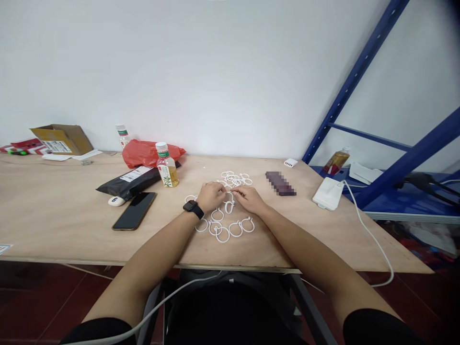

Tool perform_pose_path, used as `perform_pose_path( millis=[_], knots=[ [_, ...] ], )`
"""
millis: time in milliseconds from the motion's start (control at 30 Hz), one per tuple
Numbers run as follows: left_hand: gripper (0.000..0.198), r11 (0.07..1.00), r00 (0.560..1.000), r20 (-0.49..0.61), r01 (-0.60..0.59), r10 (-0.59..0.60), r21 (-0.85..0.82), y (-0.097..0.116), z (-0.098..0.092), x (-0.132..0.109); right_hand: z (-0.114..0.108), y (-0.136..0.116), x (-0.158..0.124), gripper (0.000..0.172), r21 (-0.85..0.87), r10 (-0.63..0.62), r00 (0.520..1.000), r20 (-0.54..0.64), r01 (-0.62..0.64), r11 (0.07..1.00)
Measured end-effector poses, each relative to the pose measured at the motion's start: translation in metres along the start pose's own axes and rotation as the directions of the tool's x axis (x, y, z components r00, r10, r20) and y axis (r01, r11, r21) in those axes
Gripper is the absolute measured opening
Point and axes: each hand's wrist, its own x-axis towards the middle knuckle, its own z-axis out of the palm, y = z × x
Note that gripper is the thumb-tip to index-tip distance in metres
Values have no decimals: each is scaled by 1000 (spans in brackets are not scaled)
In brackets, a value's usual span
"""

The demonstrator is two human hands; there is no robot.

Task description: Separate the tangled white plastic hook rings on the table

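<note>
Where left hand (211, 196) meets right hand (249, 199), narrow fingertips (232, 190) pinch white plastic ring (226, 207).

We see a phone (134, 211) lying screen-up on the plywood table (61, 211), near a black mailer bag (127, 184). There's a bottle of yellow drink (167, 165) by the bag, a red plastic bag (149, 153) behind, an open cardboard box (62, 139) far left, a white power brick (328, 193) right, and blue steel shelving (354, 86) beyond.
</note>
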Motion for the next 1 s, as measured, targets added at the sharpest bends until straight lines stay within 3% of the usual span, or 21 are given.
perform_pose_path(
  millis=[200,300,533,700,833,933,1000],
  knots=[
    [13,996,989,-121,88,-89,-12,1,-1,2,1,-6,-2,31,54,-13,997,-70,17,998],
    [13,988,987,-87,124,-132,-95,-1,1,1,3,-9,-4,33,30,-60,995,-78,62,998],
    [21,939,985,8,168,-173,-299,-2,5,-1,7,-10,-3,18,-72,-148,974,-174,137,988],
    [42,891,992,-10,108,-125,-441,-3,7,1,4,-6,-1,18,-77,-66,965,-254,48,996],
    [31,842,979,-145,46,-146,-537,-8,9,5,1,1,1,17,3,101,944,-316,-105,994],
    [27,827,938,-270,32,-219,-561,-12,7,7,-1,6,1,17,79,205,911,-357,-190,979],
    [26,831,929,-289,34,-231,-555,-13,4,6,-2,9,1,18,106,235,895,-379,-210,972]
  ],
)
